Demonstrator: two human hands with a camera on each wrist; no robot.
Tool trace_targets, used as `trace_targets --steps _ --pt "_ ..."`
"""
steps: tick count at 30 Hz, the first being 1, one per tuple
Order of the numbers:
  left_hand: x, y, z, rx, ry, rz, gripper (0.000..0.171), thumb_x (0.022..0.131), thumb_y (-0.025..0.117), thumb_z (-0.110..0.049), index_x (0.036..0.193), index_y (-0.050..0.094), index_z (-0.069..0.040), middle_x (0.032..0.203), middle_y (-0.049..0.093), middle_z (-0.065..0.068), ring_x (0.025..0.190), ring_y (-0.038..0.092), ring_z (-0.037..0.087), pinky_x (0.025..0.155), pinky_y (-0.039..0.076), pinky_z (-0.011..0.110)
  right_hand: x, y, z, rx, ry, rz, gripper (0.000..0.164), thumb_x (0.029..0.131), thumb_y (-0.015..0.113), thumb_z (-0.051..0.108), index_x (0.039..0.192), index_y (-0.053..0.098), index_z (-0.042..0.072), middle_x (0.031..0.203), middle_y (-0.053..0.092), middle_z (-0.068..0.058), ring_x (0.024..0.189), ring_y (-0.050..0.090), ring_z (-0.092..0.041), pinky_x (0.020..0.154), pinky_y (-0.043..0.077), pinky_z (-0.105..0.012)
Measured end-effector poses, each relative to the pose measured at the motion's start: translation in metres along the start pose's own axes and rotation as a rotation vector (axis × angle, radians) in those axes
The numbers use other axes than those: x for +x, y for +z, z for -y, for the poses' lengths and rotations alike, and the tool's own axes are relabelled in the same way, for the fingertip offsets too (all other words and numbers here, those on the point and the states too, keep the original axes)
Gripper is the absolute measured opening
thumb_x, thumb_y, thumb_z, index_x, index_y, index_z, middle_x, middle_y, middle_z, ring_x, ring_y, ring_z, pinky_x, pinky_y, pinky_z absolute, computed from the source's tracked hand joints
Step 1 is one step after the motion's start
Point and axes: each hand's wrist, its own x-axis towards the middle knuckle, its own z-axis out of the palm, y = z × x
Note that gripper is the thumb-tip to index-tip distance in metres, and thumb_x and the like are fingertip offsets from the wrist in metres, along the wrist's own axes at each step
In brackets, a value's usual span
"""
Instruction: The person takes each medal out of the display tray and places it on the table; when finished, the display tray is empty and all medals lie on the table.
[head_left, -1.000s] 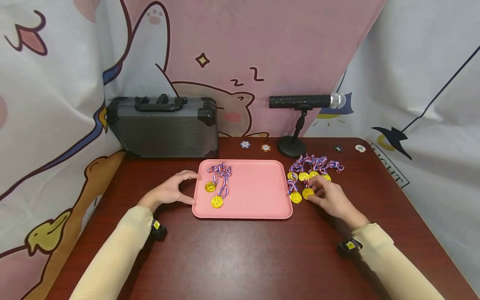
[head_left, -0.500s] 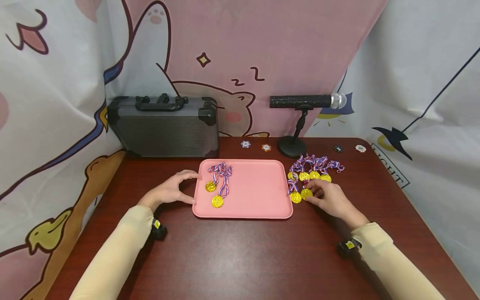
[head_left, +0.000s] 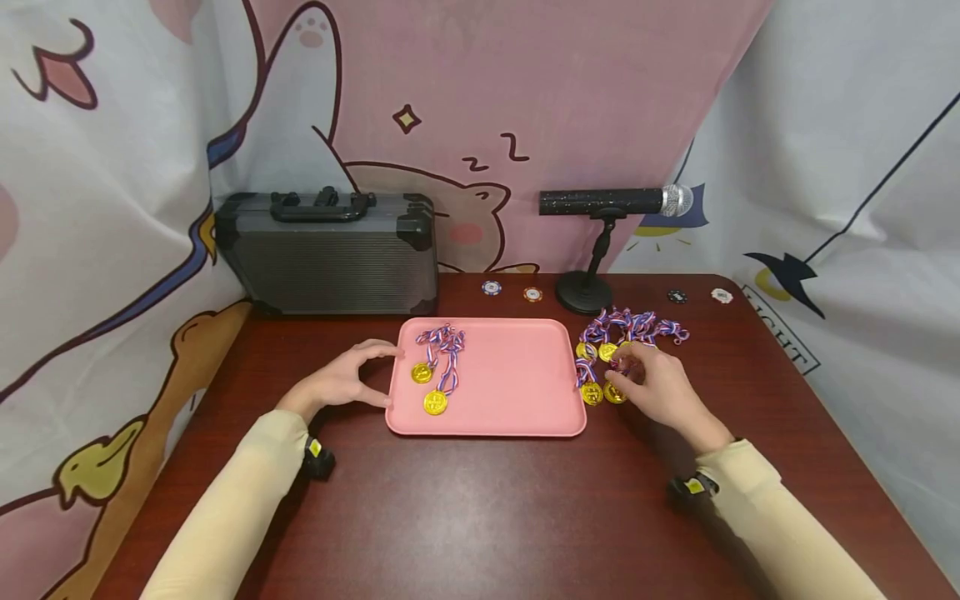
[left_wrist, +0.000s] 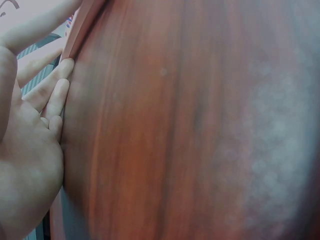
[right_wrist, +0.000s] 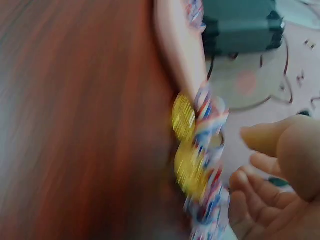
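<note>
My left hand (head_left: 337,379) lies at the left edge of the pink tray (head_left: 510,379), thumb and fingers spread along its rim. Two gold medals (head_left: 435,402) with striped ribbons rest on the tray's left part. Right of the tray is a group of several more medals (head_left: 592,393) with red, white and blue ribbons (head_left: 630,322). Over the front of that group is my right hand (head_left: 660,385), partly hiding a medal (head_left: 615,392). In the right wrist view, thumb and fingers are apart beside the blurred ribbon (right_wrist: 212,120).
Behind the tray stands a grey hard case (head_left: 330,258). A microphone (head_left: 607,202) on a black stand (head_left: 584,293) is behind the medals. Poker chips lie along the back of the table, among them a blue one (head_left: 491,287) and a white one (head_left: 722,296).
My right hand has shifted slightly up and left over the medals, its fingers moving off the front medal's face toward its ribbon. The left hand and tray stay put.
</note>
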Motion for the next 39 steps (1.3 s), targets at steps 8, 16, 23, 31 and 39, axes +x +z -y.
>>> trace_targets --steps 8,16,23,31,39 --pt "0.000 0.000 0.001 -0.004 0.005 -0.002 0.086 0.070 0.099 -0.031 0.146 0.061 -0.018 0.154 0.048 0.010 0.147 0.036 0.033 0.122 0.025 0.064 0.036 0.037 0.075 0.287 -0.094 0.160 0.030 0.091 0.081 0.007 0.118 0.069 0.003 0.092 0.073 -0.005 0.079 0.070 -0.015 0.069 0.059 -0.029" --pt "0.002 -0.001 -0.001 -0.020 0.015 -0.002 0.085 0.070 0.100 -0.028 0.145 0.062 -0.017 0.153 0.049 0.009 0.145 0.039 0.031 0.122 0.027 0.061 0.065 0.094 0.139 0.393 -0.165 0.369 0.034 0.095 0.079 0.012 0.125 0.067 0.001 0.094 0.073 -0.004 0.082 0.070 -0.013 0.078 0.060 -0.028" --pt "0.002 0.000 0.001 -0.025 0.008 0.008 0.084 0.071 0.099 -0.028 0.146 0.061 -0.016 0.154 0.049 0.011 0.146 0.038 0.034 0.121 0.026 0.065 0.079 0.131 0.168 0.315 -0.245 0.452 0.035 0.092 0.083 0.017 0.122 0.069 0.005 0.086 0.073 0.002 0.077 0.068 -0.007 0.076 0.057 -0.027" --pt "0.001 -0.002 0.001 -0.014 0.032 0.008 0.084 0.070 0.099 -0.029 0.145 0.062 -0.017 0.152 0.050 0.009 0.145 0.040 0.031 0.121 0.027 0.061 0.079 0.149 0.180 0.067 -0.271 0.435 0.028 0.090 0.083 0.026 0.110 0.073 0.010 0.081 0.067 0.001 0.076 0.058 -0.013 0.074 0.049 -0.033" --pt "0.000 -0.002 -0.002 -0.022 0.014 0.014 0.084 0.071 0.098 -0.030 0.146 0.061 -0.018 0.154 0.048 0.010 0.146 0.037 0.033 0.121 0.025 0.066 0.075 0.141 0.176 0.072 -0.311 0.413 0.017 0.089 0.079 0.011 0.101 0.067 0.013 0.082 0.064 0.004 0.076 0.058 -0.013 0.071 0.050 -0.030"
